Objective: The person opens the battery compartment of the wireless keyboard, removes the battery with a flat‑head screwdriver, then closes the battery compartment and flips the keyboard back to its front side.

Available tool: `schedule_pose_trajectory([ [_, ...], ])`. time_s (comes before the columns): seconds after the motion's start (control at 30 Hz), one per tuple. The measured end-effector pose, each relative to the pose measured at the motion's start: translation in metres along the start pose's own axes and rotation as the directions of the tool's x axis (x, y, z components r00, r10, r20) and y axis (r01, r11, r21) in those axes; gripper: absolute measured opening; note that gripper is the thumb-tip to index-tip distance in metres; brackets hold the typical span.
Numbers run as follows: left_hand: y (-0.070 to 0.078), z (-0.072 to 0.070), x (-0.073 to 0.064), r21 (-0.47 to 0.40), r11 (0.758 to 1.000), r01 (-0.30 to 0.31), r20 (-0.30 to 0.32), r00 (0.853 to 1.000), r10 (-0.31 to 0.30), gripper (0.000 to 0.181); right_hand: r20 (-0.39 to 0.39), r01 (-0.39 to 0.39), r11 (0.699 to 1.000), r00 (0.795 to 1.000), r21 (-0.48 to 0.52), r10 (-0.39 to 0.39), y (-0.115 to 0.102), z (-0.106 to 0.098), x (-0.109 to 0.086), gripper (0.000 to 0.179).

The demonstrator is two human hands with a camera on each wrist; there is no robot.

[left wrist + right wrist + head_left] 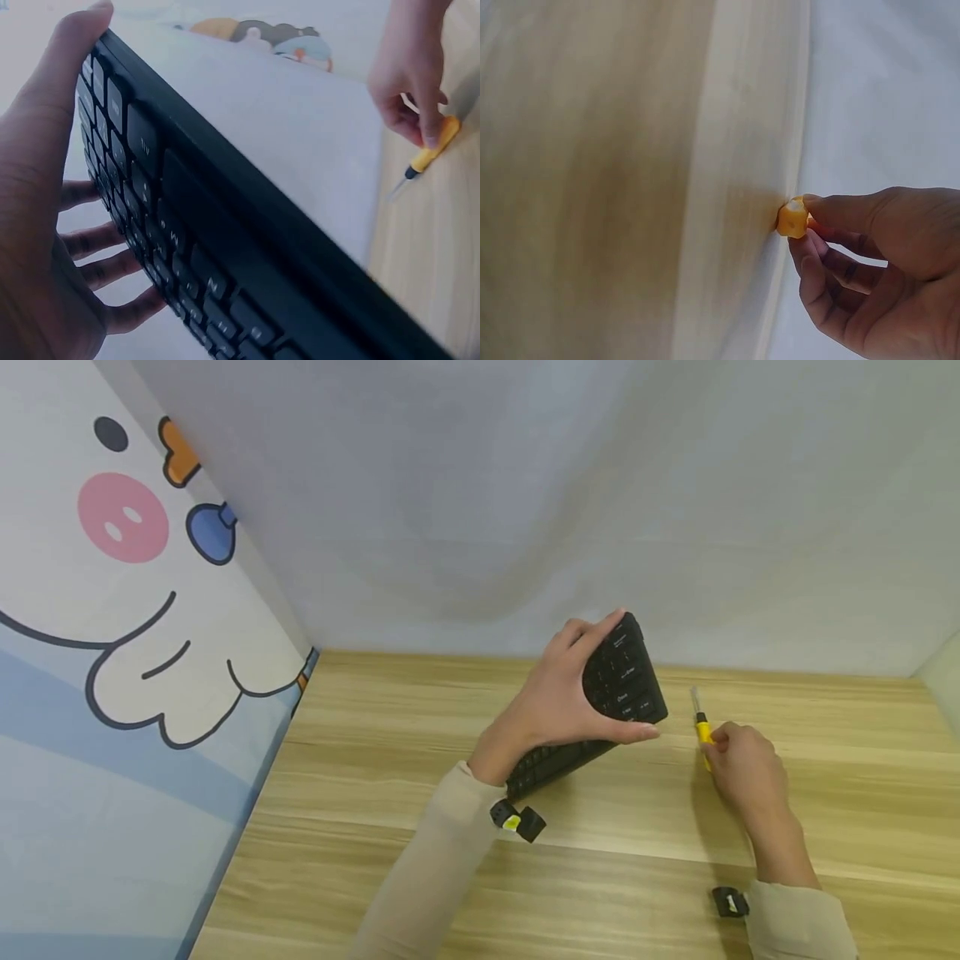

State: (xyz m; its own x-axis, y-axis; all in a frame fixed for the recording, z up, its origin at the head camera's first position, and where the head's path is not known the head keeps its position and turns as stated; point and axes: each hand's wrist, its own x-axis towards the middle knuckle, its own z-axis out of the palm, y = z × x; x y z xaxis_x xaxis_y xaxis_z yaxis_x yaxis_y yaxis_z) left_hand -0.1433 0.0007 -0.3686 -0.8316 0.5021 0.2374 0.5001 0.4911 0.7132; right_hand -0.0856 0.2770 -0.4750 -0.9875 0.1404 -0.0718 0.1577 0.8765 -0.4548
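My left hand [558, 702] grips a black keyboard [626, 672] across its width, thumb on the near edge and fingers round the far one. The keyboard is tilted, its right end raised above the table; the left wrist view shows its keys [142, 142] close up. To the right, my right hand [750, 768] pinches the yellow handle of a screwdriver [703, 731] between thumb and fingers. Its metal shaft points toward the back wall. From the right wrist, only the handle's end [792, 220] shows at the fingertips.
A wooden table [360, 860] lies beneath both hands. Along its back edge rises a pale grey wall [450, 527], and a panel with cartoon drawings [120, 635] stands at the left. Each sleeve carries a small black wrist mount [729, 902].
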Motion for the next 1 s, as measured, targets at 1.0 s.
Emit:
schedule_pose_trajectory([
  [1.0,-0.025,-0.037,-0.029,-0.522,0.822,-0.228,-0.205,0.969,0.138,0.136,0.012,0.057,0.994,0.998,0.091,-0.059,0.011,0.002,0.001,0.03],
])
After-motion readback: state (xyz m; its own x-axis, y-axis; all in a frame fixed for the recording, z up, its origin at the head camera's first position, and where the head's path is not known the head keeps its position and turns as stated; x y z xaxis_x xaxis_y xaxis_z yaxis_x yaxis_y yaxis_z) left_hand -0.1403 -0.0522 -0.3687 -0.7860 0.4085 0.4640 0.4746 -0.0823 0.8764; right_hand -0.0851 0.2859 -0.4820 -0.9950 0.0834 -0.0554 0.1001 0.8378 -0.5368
